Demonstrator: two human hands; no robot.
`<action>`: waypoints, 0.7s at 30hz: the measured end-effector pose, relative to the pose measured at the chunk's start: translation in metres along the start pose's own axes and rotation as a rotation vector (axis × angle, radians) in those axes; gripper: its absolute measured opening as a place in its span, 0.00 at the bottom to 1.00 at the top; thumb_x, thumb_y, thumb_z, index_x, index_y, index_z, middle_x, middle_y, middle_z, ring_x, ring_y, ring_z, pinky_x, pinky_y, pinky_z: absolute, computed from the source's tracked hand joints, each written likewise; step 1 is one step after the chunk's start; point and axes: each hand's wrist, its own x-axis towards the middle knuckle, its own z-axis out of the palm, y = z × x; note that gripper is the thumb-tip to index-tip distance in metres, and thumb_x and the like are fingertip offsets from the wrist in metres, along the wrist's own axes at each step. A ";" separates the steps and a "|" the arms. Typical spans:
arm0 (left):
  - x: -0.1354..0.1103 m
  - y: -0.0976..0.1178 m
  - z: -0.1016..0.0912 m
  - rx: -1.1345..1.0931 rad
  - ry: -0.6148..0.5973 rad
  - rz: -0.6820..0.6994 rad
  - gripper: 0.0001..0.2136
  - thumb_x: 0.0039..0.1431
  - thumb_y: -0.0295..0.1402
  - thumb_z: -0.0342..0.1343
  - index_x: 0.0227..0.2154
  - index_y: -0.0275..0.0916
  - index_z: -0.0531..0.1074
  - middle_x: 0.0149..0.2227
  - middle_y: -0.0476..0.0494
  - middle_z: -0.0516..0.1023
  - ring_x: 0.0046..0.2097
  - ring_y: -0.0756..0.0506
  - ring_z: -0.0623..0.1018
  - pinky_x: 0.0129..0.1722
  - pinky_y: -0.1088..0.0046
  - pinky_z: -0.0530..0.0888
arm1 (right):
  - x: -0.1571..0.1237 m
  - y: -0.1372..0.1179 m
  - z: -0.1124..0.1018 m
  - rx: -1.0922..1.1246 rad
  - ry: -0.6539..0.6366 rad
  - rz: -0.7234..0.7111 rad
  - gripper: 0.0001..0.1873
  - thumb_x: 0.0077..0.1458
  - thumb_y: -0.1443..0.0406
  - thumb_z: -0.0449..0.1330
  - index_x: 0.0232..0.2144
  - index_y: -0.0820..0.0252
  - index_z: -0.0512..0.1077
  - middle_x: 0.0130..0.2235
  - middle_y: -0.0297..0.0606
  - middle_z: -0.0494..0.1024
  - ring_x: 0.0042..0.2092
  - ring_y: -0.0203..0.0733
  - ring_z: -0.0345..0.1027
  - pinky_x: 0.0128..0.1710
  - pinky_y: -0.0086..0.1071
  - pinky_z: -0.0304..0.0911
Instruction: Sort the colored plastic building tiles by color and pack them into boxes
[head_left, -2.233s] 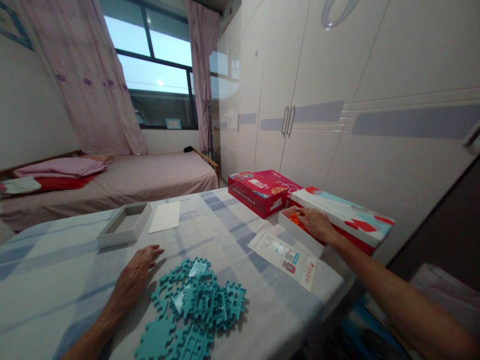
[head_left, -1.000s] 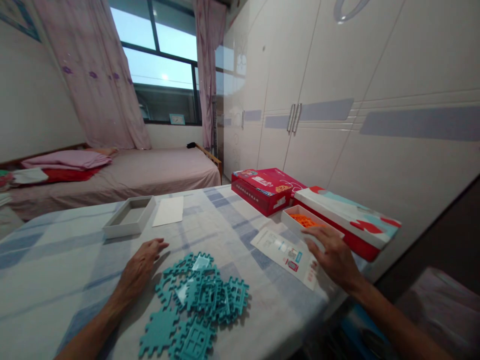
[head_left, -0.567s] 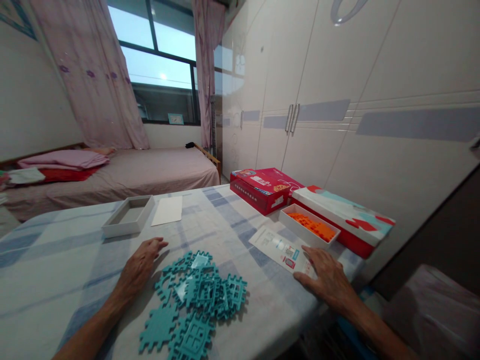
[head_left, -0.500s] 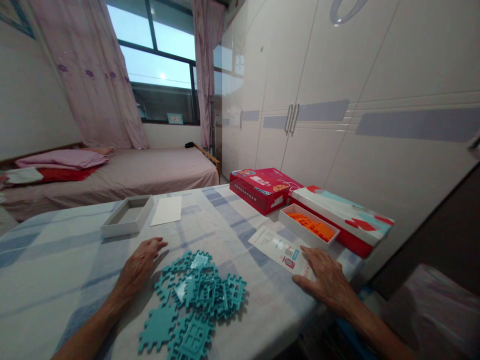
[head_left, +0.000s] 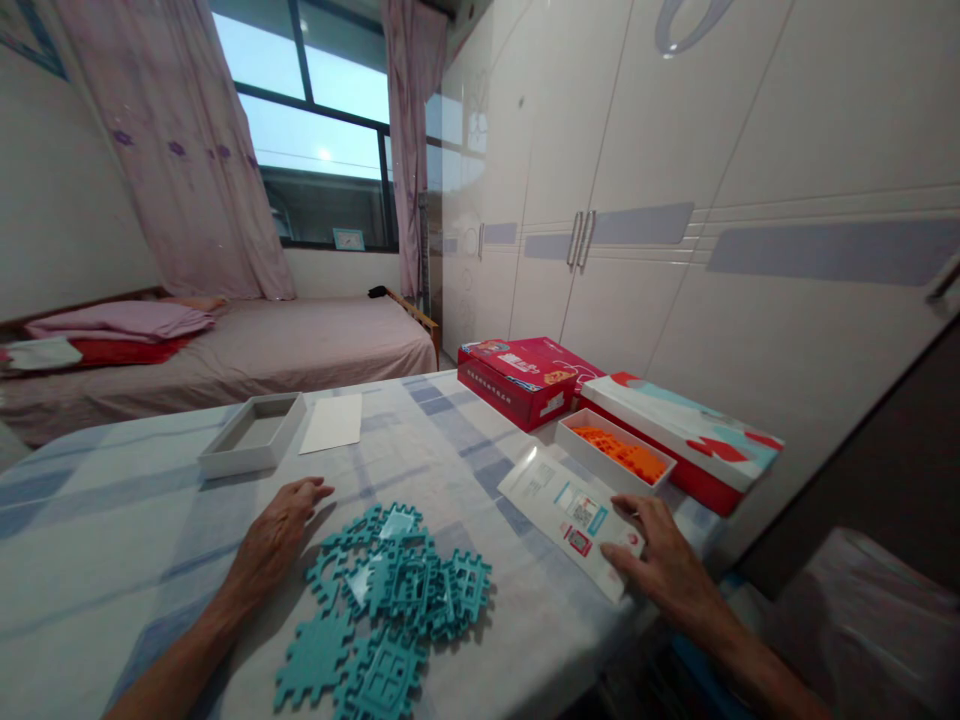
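Observation:
My right hand (head_left: pixel 667 565) grips the right end of a white printed leaflet (head_left: pixel 551 510), which bears QR codes in blue and red frames. Thumb and fingers press on the leaflet near its edge, and the sheet looks slightly tilted off the cloth. On the left, my left hand (head_left: pixel 281 525) rests on the tablecloth with its fingers stretched out, holding nothing. Beside it lies a loose pile of teal interlocking plastic tiles (head_left: pixel 409 580) with notched edges. Behind the leaflet, a white tray (head_left: pixel 649 485) contains orange plastic pieces (head_left: pixel 619 453).
A shallow grey-white box (head_left: pixel 225 460) and a blank white card (head_left: pixel 331 422) lie at the back left of the table. Toward the back right are a red box (head_left: pixel 525 385) and a long red-and-white box (head_left: pixel 682 430). The table's edge runs below my right hand.
My right hand has closed on the leaflet's end, its fingers bending toward the thumb. The leaflet has shifted and tilted slightly, showing more of its print. My left hand stays in place.

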 end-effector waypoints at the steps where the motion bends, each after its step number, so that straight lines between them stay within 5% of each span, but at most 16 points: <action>1: 0.000 0.000 0.000 -0.002 0.002 0.003 0.27 0.57 0.55 0.37 0.40 0.39 0.72 0.46 0.35 0.76 0.44 0.39 0.77 0.47 0.58 0.73 | 0.001 0.003 -0.002 0.077 0.029 0.025 0.23 0.44 0.56 0.55 0.43 0.60 0.67 0.47 0.47 0.71 0.48 0.48 0.68 0.46 0.41 0.67; 5: -0.001 0.002 0.000 -0.021 0.002 -0.001 0.27 0.57 0.55 0.37 0.40 0.39 0.71 0.48 0.35 0.75 0.44 0.39 0.78 0.47 0.59 0.73 | 0.018 0.013 -0.023 0.313 0.132 0.169 0.23 0.48 0.55 0.54 0.45 0.59 0.67 0.43 0.44 0.75 0.36 0.44 0.73 0.32 0.37 0.70; 9: -0.002 0.004 0.001 -0.024 -0.003 -0.047 0.29 0.56 0.57 0.36 0.42 0.38 0.69 0.48 0.34 0.75 0.46 0.39 0.77 0.49 0.58 0.72 | 0.054 0.026 -0.050 0.313 0.349 0.161 0.22 0.47 0.58 0.55 0.44 0.60 0.70 0.36 0.42 0.77 0.29 0.40 0.71 0.25 0.32 0.67; 15: -0.003 0.006 0.000 -0.049 0.009 -0.015 0.29 0.54 0.59 0.38 0.38 0.40 0.70 0.47 0.35 0.76 0.46 0.38 0.77 0.48 0.58 0.73 | 0.096 0.064 -0.054 -0.179 0.463 -0.008 0.20 0.49 0.61 0.50 0.39 0.64 0.74 0.40 0.47 0.76 0.40 0.47 0.70 0.42 0.42 0.66; 21: -0.002 0.001 0.002 -0.084 0.015 0.003 0.28 0.54 0.58 0.39 0.39 0.39 0.71 0.46 0.34 0.76 0.47 0.38 0.76 0.50 0.56 0.72 | 0.078 0.056 -0.037 -0.626 0.461 -0.167 0.25 0.57 0.52 0.48 0.46 0.63 0.71 0.49 0.50 0.70 0.52 0.55 0.62 0.50 0.49 0.60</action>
